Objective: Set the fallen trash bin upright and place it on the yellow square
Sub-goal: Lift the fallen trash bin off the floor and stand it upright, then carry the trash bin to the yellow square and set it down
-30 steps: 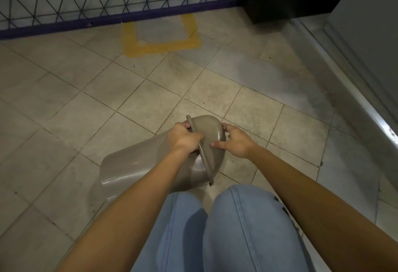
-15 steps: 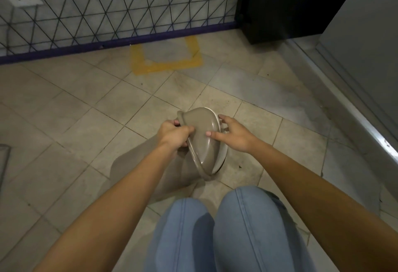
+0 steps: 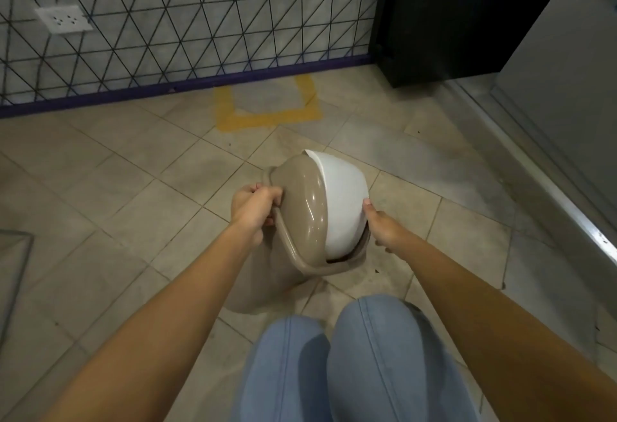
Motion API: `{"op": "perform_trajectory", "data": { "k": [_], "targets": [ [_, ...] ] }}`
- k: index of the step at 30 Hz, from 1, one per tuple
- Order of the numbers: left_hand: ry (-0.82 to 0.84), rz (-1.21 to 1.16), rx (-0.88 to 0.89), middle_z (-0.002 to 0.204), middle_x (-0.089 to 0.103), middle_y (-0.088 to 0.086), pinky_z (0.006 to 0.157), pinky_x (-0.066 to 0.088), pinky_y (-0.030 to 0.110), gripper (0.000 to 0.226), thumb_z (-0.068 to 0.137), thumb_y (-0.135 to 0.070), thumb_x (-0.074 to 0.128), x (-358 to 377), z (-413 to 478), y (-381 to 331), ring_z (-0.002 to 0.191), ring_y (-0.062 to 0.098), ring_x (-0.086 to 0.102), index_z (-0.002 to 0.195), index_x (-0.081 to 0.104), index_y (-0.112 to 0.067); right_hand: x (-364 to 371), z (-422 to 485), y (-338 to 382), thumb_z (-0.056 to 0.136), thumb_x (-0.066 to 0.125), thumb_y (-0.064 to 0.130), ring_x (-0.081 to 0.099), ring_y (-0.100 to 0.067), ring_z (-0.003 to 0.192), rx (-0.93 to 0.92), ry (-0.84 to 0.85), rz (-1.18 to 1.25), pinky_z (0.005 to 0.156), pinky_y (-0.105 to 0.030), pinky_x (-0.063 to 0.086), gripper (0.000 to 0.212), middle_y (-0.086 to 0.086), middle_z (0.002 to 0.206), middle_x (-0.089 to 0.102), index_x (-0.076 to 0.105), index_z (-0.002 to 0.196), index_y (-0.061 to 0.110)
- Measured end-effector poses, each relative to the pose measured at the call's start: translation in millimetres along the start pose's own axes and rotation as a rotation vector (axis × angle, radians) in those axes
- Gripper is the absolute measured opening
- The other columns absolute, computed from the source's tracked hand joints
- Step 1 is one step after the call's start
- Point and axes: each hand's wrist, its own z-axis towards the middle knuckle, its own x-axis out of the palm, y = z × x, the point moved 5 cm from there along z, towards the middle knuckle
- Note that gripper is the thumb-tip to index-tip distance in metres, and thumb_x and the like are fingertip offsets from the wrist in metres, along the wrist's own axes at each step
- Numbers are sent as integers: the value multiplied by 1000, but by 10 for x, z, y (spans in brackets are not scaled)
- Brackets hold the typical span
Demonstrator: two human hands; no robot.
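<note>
A taupe plastic trash bin (image 3: 300, 211) with a white swing flap stands nearly upright on the tiled floor just ahead of my knees, its top tipped slightly toward me. My left hand (image 3: 255, 209) grips the lid's rim on the left side. My right hand (image 3: 380, 231) holds the right side of the lid, thumb against the white flap. The bin's lower body is mostly hidden behind my left forearm. The yellow square (image 3: 267, 114), painted on the floor, lies farther ahead by the wall, with nothing on it.
A wall with a black wire grid (image 3: 187, 31) and a purple base strip runs behind the square. A dark cabinet (image 3: 450, 21) stands at the back right. A raised metal-edged step (image 3: 551, 188) borders the right side. A white socket (image 3: 63, 19) is on the wall.
The bin has swung from lying on its side to nearly upright, its lid now facing up with the white flap showing. Both hands kept hold and rose with it.
</note>
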Motion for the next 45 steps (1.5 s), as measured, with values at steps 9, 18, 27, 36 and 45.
{"op": "perform_trajectory", "data": {
  "k": [9, 18, 27, 36, 45],
  "targets": [
    [39, -18, -4, 49, 43, -2, 34, 29, 15, 14, 58, 2, 52, -196, 73, 18, 33, 5, 38, 60, 48, -11, 142, -38, -47, 79, 14, 78, 54, -32, 114, 33, 118, 102, 91, -39, 48, 88, -12, 141, 47, 27, 144, 20],
    [95, -43, -29, 62, 43, -1, 50, 39, 26, 14, 63, -2, 47, -320, 174, 114, 56, 13, 39, 67, 43, -15, -167, -118, 103, 76, 40, 75, 59, -26, 102, -98, 131, 136, 76, -33, 53, 84, -8, 119, 52, 32, 137, 17],
    [171, -1, -27, 67, 47, 5, 50, 40, 28, 20, 71, 6, 41, -246, 112, 250, 56, 16, 42, 75, 45, -13, -378, -183, 26, 68, 60, 69, 60, -17, 99, -146, 149, 85, 72, -25, 51, 85, -5, 121, 53, 38, 131, 17],
    [193, 4, -52, 64, 46, 3, 52, 33, 24, 30, 77, 8, 35, -264, 2, 305, 56, 14, 37, 80, 55, -13, -325, -283, -36, 60, 70, 64, 63, -17, 93, -136, 181, 21, 72, -24, 53, 83, -3, 105, 59, 39, 123, 20],
    [170, 7, -42, 73, 54, 5, 58, 41, 27, 41, 80, 6, 38, -311, -46, 348, 60, 15, 45, 116, 53, -7, -292, -362, -29, 64, 80, 43, 61, -14, 95, -192, 168, -66, 77, -25, 52, 94, 0, 103, 59, 29, 139, 17]
  ]
}}
